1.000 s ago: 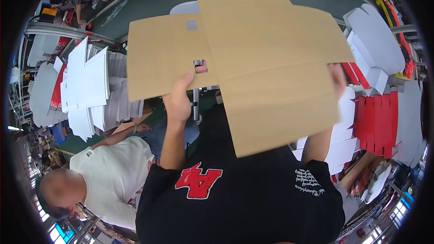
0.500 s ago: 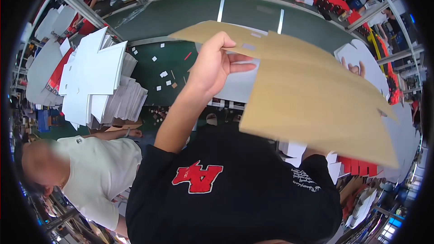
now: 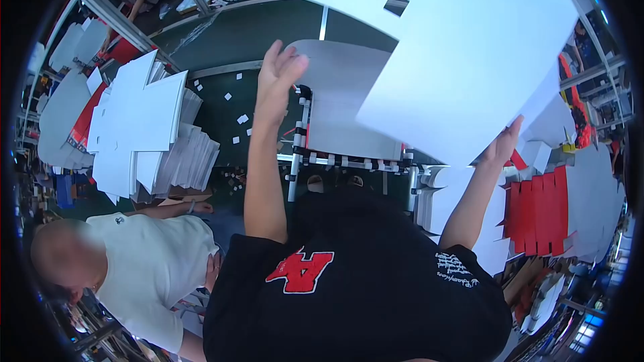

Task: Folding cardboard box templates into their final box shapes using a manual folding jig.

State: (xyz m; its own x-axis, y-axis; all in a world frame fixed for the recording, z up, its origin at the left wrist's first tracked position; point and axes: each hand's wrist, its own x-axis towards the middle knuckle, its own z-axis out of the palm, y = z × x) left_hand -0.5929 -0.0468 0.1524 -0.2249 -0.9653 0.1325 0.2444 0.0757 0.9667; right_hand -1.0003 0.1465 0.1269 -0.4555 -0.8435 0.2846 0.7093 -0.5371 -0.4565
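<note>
A large cardboard sheet point(image 3: 476, 60) with a square cut-out hangs raised in front of me on the right, its white face showing. At its lower right edge is my right hand point(image 3: 502, 146), which holds the sheet; part of the fingers is hidden. My left hand point(image 3: 278, 80) is raised to the left of the sheet, empty, with its fingers apart. Between my hands, a pale grey sheet with rounded corners point(image 3: 352, 104) lies on a low frame of pipes and white joints point(image 3: 349, 162), partly covered by the raised cardboard.
To the left rises a tall stack of white cut cardboard point(image 3: 141, 117), beside a person in a white shirt point(image 3: 151, 248). Small white scraps point(image 3: 242, 119) dot the green surface. Red folded pieces point(image 3: 537, 214) and white sheets point(image 3: 463, 194) lie at right. Metal posts point(image 3: 124, 17) stand at far left.
The cardboard sheet has turned from its brown face to its white one and moved up and away. My left hand has let go of its edge. My right hand has come into plain view.
</note>
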